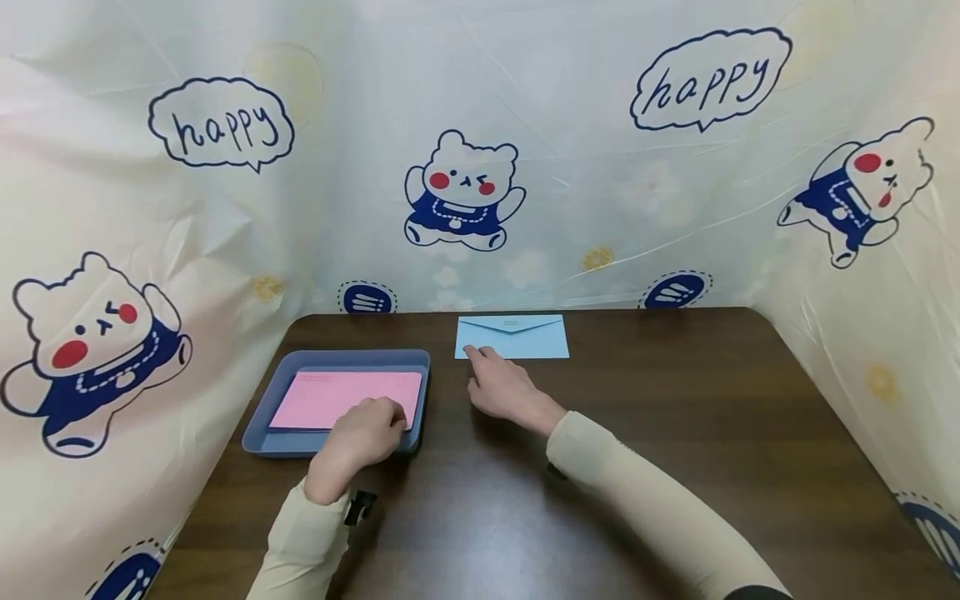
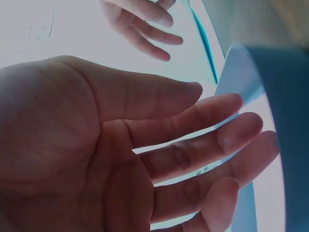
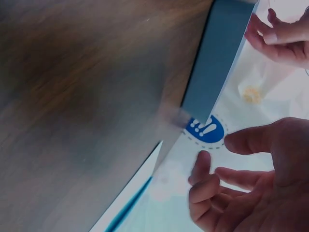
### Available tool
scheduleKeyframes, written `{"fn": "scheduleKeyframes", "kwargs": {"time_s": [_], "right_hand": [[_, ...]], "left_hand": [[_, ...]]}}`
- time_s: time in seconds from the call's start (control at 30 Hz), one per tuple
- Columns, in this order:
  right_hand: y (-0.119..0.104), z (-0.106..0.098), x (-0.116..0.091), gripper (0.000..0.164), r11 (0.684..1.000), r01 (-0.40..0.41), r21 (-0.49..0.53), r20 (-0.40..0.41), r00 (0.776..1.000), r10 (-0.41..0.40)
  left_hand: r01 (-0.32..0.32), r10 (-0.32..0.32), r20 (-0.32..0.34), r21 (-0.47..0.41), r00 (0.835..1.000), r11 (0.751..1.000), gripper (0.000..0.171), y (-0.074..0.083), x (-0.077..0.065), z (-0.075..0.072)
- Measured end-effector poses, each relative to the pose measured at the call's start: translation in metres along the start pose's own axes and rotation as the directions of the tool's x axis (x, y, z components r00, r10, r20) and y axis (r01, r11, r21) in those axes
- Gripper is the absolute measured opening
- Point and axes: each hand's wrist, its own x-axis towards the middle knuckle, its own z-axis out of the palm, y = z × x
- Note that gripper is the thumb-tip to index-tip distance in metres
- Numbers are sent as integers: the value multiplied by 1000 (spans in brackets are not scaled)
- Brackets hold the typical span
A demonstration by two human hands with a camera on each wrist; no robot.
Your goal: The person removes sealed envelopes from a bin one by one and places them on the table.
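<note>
"Where's the blue envelope?"

"At the far edge of the table, about the middle, flap side up. The right hand reaches over its near left part; whether a fingertip touches it, I can't tell for sure."

"And the pink paper?"

"Flat in the blue tray, on the left. The left hand is over the tray's near right corner and hides part of the paper, with the tray's wall beside its fingertips."

"Holding anything?"

"Neither. The left has its fingers loosely spread, slightly bent, thumb apart; the right's are more bent, thumb also apart."

"What else is around?"

"A bear-print curtain right behind the far edge and along both sides."
</note>
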Motion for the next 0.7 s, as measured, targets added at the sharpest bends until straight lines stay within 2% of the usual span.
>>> {"fn": "scheduleKeyframes", "kwargs": {"time_s": [0.2, 0.3, 0.47, 0.57, 0.7], "right_hand": [[-16, 1, 5, 50, 999, 25, 32, -65, 998, -23], [-24, 4, 7, 48, 999, 35, 23, -65, 997, -34], [-34, 12, 8, 46, 998, 61, 12, -42, 997, -61], [-40, 17, 8, 46, 997, 79, 25, -35, 996, -78], [-49, 20, 8, 44, 992, 122, 34, -32, 992, -121]], "left_hand": [[67, -67, -50, 11, 996, 998, 28, -18, -2, -26], [86, -83, -85, 29, 993, 996, 33, -31, -3, -41], [103, -97, -105, 57, 990, 993, 37, -51, -5, -60], [87, -83, -79, 60, 993, 994, 35, -66, -2, -69], [60, -58, 40, -43, 997, 997, 39, -86, 8, -78]]}}
